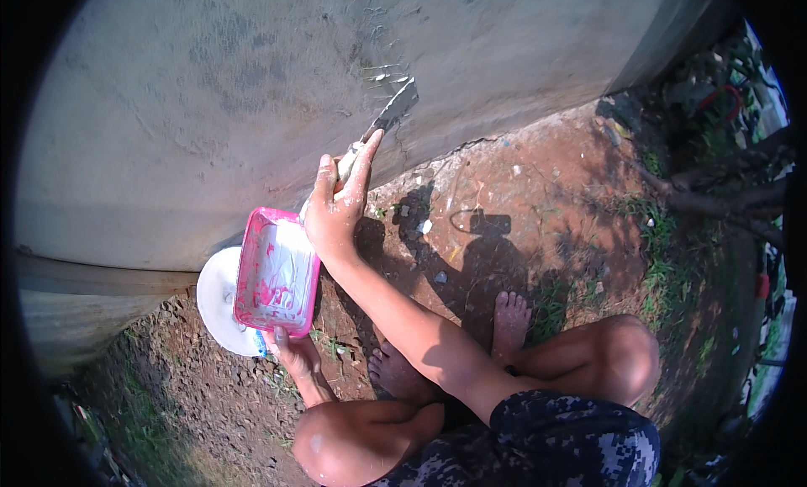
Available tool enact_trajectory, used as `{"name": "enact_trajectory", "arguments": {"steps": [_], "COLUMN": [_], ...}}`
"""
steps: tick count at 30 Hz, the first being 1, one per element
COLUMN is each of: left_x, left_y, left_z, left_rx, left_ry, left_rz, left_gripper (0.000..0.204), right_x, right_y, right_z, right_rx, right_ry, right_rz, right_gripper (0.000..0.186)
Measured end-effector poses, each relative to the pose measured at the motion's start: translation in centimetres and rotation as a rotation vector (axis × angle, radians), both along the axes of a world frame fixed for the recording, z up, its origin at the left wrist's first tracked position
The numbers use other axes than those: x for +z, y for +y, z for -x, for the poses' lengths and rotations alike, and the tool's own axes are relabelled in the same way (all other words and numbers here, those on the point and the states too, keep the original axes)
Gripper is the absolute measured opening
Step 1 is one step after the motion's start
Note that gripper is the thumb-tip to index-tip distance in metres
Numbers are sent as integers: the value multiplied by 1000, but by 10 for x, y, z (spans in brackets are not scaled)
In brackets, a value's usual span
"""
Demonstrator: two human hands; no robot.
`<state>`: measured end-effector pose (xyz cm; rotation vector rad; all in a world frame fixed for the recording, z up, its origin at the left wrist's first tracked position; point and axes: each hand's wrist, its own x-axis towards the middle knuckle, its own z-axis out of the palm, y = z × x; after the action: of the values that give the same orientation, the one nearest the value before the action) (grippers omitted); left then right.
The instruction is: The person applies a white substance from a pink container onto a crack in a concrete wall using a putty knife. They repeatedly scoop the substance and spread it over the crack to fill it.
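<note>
My right hand (338, 222) is closed around the pale handle of a putty knife (393, 108). The knife's flat blade is against the grey wall (252, 92), beside several small ridges of white paste. My left hand (294, 355) grips the near end of a pink rectangular tray (313, 298), its fingers partly hidden under the rim. White paste coats the inside of the tray, and pink plastic shows through in smears. Behind the tray is a round white lid or bucket top (217, 298), partly covered by it. White specks dot my right hand.
Reddish bare soil (538, 193) with small stones and grass tufts meets the wall's foot. My bare feet (510, 319) and bent knees are close below the hands. A branch (714, 203) and plants stand at the right. A ledge (101, 277) runs along the wall at left.
</note>
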<state>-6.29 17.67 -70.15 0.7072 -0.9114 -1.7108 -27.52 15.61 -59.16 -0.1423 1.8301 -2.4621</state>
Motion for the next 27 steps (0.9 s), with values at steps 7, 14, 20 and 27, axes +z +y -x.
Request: {"name": "enact_trajectory", "arguments": {"steps": [7,14,20,27], "left_x": [-10,-25,-6,-3], "left_y": [-2,1,5,2], "left_z": [-9,-10,-1,-4], "left_rx": [-10,2,9,4], "left_ry": [-13,-49,-38,-9], "left_rz": [-18,-184,-24,5], "left_gripper": [72,75,69,71], "right_x": [26,30,-30,43], "right_y": [-78,9,-8,-37], "right_z": [-8,-61,12,29], "right_rx": [14,574,27,28], "right_ry": [129,157,47,-224], "right_rz": [201,161,105,388], "right_gripper": [74,74,73,78]}}
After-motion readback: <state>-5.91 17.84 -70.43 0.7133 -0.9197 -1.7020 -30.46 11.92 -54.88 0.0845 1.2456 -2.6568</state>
